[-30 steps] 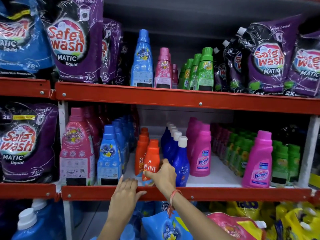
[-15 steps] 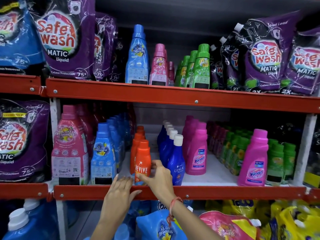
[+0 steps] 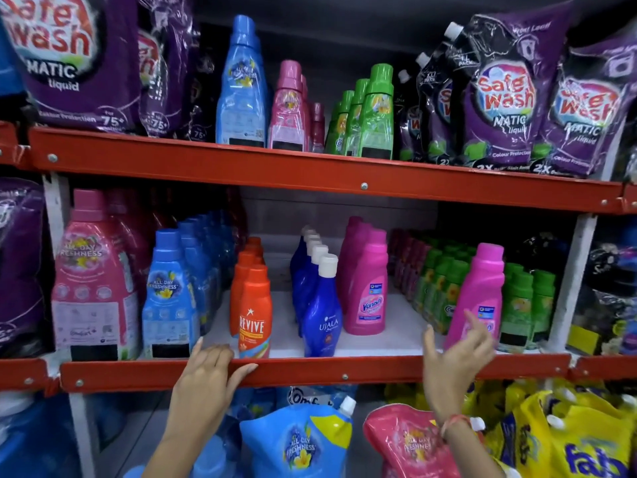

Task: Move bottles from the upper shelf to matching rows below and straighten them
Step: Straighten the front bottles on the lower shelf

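On the upper shelf (image 3: pixel 310 174) stand a tall blue bottle (image 3: pixel 242 84), pink bottles (image 3: pixel 289 108) and green bottles (image 3: pixel 375 115). The shelf below (image 3: pixel 310 369) holds rows: big pink (image 3: pixel 91 281), blue (image 3: pixel 169 294), orange Revive (image 3: pixel 255 315), dark blue Ujala (image 3: pixel 322 312), pink Vanish (image 3: pixel 367 288) and green (image 3: pixel 441 291). A lone pink Vanish bottle (image 3: pixel 482 284) stands in front of the green row. My left hand (image 3: pixel 206 381) rests flat on the lower shelf's red edge below the Revive bottle. My right hand (image 3: pixel 455 360), fingers apart, is at the lone Vanish bottle's base, holding nothing.
Purple Safe Wash pouches (image 3: pixel 506 98) flank the upper bottles on both sides. Below the lower shelf lie blue (image 3: pixel 303 443), pink (image 3: pixel 403 439) and yellow (image 3: pixel 579 443) refill pouches. A white upright (image 3: pixel 568 281) bounds the bay on the right.
My right hand has left the orange Revive bottle and moved right to the lone pink Vanish bottle. My left hand stays on the shelf edge. The view came closer.
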A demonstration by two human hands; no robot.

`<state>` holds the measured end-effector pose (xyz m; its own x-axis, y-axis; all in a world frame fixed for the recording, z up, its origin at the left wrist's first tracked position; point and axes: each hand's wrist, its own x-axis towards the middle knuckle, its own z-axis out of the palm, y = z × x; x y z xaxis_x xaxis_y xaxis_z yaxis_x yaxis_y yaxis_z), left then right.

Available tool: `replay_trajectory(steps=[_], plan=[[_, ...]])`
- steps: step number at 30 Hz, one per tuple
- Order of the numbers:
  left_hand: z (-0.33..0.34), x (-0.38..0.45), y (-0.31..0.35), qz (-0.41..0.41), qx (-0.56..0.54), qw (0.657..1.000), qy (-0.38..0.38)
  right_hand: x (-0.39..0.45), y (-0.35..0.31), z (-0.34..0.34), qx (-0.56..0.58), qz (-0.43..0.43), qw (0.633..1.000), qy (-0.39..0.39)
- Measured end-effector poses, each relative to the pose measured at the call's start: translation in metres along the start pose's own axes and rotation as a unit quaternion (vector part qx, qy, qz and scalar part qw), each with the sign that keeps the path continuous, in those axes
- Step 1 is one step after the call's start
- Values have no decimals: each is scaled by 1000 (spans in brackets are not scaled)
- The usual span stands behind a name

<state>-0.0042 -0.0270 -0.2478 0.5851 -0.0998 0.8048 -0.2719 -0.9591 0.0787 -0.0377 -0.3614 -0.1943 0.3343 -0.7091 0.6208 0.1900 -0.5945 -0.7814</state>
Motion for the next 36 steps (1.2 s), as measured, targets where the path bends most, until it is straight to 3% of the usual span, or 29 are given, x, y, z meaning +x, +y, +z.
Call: replay_trajectory(steps=[3, 8, 16, 28, 36], plan=[[2, -3, 1, -6, 5, 1000, 2, 26, 22, -3, -47, 36, 998, 28], [2, -3, 3, -16, 33, 999, 3, 52, 45, 0, -72, 78, 994, -6], [5, -3, 6, -14, 50, 998, 37, 63, 50, 3, -68, 83, 994, -8], [5, -6, 3, -22, 46, 999, 12, 15, 3, 32, 14, 10, 990, -143], [-3, -5, 6, -26, 32, 999, -4, -2, -8, 55, 4, 8, 978, -208]])
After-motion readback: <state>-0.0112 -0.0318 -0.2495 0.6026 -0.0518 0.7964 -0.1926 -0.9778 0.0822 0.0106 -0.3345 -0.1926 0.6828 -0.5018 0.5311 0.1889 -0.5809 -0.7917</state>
